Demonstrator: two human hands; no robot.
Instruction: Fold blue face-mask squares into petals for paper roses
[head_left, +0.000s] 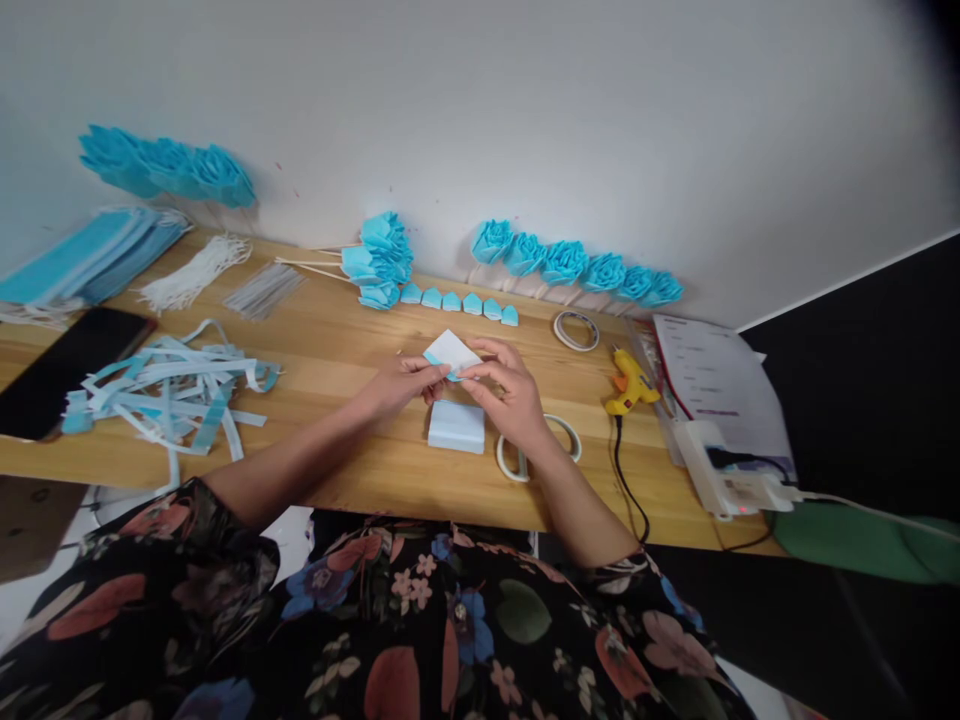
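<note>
My left hand (399,385) and my right hand (504,392) meet above the wooden table (337,345), both pinching a small folded piece of pale blue and white mask fabric (451,353). Just below the hands lies a small stack of cut blue fabric squares (457,426). White-handled scissors (559,435) rest under my right wrist. A row of small folded blue petals (459,301) lies beyond the hands, beside a partly built blue flower on sticks (381,260).
Finished blue fabric roses (574,262) line the wall; more lie at the far left (169,168). Cut mask strips (169,390), a black phone (64,368), stacked masks (90,255), elastic loops (193,272), tape roll (576,330), yellow glue gun (630,385), papers (712,380) and a power strip (731,485) surround the work area.
</note>
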